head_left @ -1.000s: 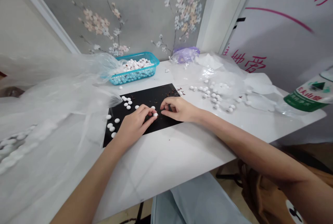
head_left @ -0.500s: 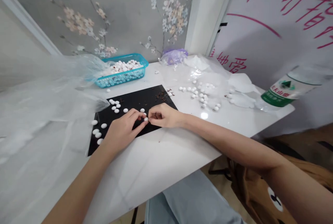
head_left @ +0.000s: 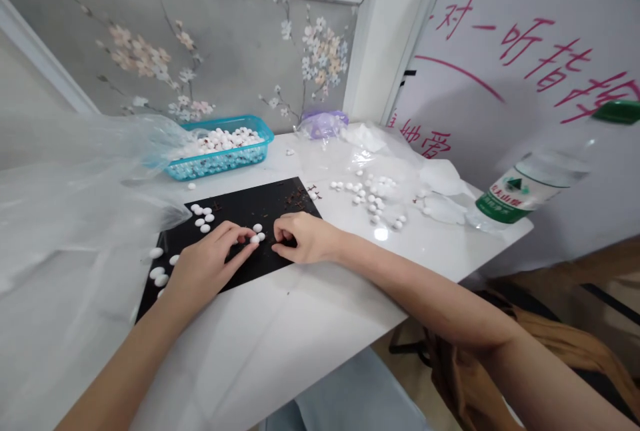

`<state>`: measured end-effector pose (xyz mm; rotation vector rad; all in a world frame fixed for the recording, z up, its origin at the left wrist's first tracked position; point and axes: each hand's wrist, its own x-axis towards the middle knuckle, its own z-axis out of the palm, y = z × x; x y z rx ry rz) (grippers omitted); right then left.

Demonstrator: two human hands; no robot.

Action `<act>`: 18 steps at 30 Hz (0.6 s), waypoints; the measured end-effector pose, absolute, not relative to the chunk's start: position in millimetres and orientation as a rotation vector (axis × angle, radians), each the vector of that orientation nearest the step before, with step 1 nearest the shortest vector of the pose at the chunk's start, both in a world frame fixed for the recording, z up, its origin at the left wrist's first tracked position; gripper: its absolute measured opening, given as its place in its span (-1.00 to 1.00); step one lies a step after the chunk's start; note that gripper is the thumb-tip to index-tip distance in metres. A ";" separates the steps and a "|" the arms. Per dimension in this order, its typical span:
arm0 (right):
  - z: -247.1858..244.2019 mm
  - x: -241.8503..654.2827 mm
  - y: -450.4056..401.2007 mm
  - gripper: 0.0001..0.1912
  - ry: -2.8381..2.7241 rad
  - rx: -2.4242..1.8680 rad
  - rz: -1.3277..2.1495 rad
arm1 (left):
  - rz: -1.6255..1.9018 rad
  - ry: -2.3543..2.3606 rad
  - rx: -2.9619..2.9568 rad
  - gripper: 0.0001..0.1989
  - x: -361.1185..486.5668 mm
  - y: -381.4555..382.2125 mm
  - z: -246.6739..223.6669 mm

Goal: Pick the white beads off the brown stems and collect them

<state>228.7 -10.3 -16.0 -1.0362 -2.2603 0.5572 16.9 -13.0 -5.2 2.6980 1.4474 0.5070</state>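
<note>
Left hand is resting on the black mat, lower left of center, fingers reaching right, narrow spread, tips right at two white pellets. Not clear if it's gripping them.

Right hand is curled at the mat's right side, fingers drawn into a narrow pinch and pointing down, just beside those same pellets. Cannot tell if anything is in the pinch; the fingers are hiding it. Hands are near each other but not touching, with the pellets between them.

More pellets are sitting around the hands: a small cluster on the mat's upper left, a few past its left edge, and a loose spread on crumpled plastic to the right. A blue basket at upper left is holding a heap of them. Dark flecks are scattered on the mat's upper right corner, above the right hand.

All of this is sitting on a white table. A clear plastic sheet is hanging over the left side, a purple bag is lying against the wall, and a water bottle is tilting at far right.
</note>
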 end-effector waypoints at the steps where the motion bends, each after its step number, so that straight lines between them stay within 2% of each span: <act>1: -15.1 228.2 -11.0 -0.84 -2.246 -1.019 0.597 | 0.551 1.433 2.704 -0.68 18.0 -14.3 -5.7; 4: -13.8 225.1 -13.2 -0.75 -2.175 -0.926 0.723 | 0.700 1.353 2.761 -0.71 20.8 -18.6 -8.0; 8: -12.7 222.6 -14.5 -0.76 -2.112 -0.897 0.785 | 0.873 1.294 2.805 -0.75 21.6 -21.9 -12.6; 14: -12.3 224.2 -13.4 -0.77 -2.060 -0.976 0.919 | 0.957 1.150 2.785 -0.74 24.1 -22.0 -17.5; 18: -14.1 220.2 -14.0 -0.77 -2.113 -0.986 0.880 | 0.945 1.123 2.797 -0.74 25.4 -21.7 -20.0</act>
